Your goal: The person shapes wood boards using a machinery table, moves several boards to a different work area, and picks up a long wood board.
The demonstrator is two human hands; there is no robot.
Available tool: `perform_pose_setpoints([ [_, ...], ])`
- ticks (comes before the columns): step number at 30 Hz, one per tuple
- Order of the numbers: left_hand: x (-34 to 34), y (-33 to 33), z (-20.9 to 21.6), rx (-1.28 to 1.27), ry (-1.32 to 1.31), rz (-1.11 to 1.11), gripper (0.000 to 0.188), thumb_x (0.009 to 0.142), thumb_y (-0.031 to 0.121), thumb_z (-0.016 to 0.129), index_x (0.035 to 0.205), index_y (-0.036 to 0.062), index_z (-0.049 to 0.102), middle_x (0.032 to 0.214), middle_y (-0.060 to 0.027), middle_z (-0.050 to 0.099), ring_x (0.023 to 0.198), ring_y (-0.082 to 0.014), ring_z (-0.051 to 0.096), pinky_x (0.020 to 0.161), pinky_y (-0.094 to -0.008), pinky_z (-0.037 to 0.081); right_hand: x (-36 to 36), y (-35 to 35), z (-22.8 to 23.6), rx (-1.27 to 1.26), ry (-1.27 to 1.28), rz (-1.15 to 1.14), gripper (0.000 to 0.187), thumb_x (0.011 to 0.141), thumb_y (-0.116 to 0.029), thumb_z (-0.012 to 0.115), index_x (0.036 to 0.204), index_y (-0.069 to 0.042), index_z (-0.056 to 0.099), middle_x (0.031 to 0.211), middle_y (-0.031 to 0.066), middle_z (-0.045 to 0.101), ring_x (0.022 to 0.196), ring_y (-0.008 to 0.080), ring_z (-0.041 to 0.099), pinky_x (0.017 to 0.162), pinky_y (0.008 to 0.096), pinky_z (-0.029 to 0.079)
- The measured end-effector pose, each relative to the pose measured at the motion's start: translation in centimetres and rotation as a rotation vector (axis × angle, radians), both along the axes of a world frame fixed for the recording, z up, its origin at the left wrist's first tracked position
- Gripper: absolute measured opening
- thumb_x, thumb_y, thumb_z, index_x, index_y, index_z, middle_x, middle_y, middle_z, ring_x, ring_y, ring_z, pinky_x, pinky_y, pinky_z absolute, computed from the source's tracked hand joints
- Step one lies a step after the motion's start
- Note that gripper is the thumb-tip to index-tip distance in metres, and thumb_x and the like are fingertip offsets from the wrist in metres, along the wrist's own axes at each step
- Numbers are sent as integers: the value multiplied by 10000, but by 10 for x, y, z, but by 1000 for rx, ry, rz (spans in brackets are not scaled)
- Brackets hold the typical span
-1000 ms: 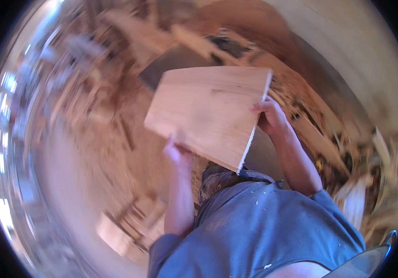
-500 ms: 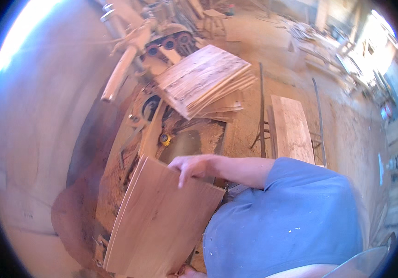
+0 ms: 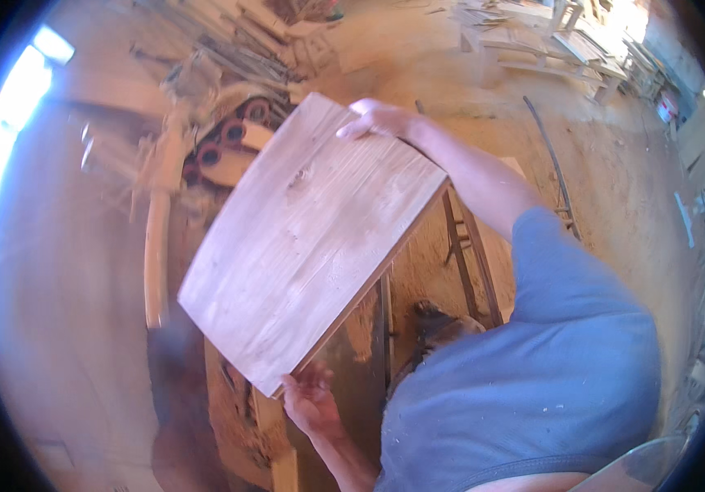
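Observation:
A pale, flat wooden panel (image 3: 311, 238) with straight grain is held up in front of me, tilted. My right hand (image 3: 377, 120) grips its far edge, with the thumb on the upper face and the fingers out of sight underneath. My left hand (image 3: 310, 402) is closed on the near corner, beside the lower edge. The panel's brown side edge shows along its right. Whether it is a single board or more than one I cannot tell. It covers the spot where a stack of panels was seen earlier.
Beyond the panel is a machine with dark-ringed round openings (image 3: 234, 131) and a long wooden bar (image 3: 158, 246). Dark metal stands (image 3: 459, 246) are on the right, over a sawdust-covered floor (image 3: 615, 189). Low benches with timber (image 3: 533, 61) are at the back.
Both hands and the panel have moved up and away from the lower left. My view has turned. The panel now hides the stack behind it, and my left hand shows more fully.

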State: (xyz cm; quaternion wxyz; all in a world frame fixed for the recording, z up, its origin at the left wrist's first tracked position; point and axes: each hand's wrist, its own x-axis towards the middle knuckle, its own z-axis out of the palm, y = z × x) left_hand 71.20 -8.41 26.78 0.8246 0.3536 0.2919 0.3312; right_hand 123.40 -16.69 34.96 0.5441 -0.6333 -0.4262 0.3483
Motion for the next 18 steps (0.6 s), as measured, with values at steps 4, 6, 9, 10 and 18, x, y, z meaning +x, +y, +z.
perform_pose_setpoints([
  [4,82,8,-7,28,404,-159,381,974,369,598,1100,10,587,1043,-173,673,806,-260,659,798,-365,530,172,-23,-104,-425,-764,-70,666,834,-550,704,1180,14,627,1076,118,698,963,242,652,805,366,531],
  [6,57,22,-20,407,561,-4,313,927,172,603,1165,-30,617,1151,-158,623,995,-268,625,866,-378,550,141,-1,-138,-395,-403,5,653,828,-535,731,1203,-8,638,1105,97,692,967,194,650,849,359,520],
  [9,91,29,5,383,511,205,379,926,276,570,1210,32,624,1168,-84,629,1076,-233,582,919,-401,464,114,-8,-143,-249,349,-19,670,833,-501,752,1268,-10,617,1128,96,680,1003,158,637,891,332,505],
  [10,102,32,18,182,473,280,447,943,426,555,1220,81,616,1136,-51,654,1046,-211,579,924,-406,412,103,-14,-131,-225,422,-64,678,834,-503,754,1276,-8,614,1121,102,681,1015,160,634,897,330,501],
  [18,177,147,-32,108,560,120,547,924,368,667,1284,-38,596,1174,-86,641,1087,-213,601,948,-325,494,130,-39,-116,-274,541,-183,558,848,-373,724,1229,21,619,1111,127,679,999,196,648,896,353,517],
])
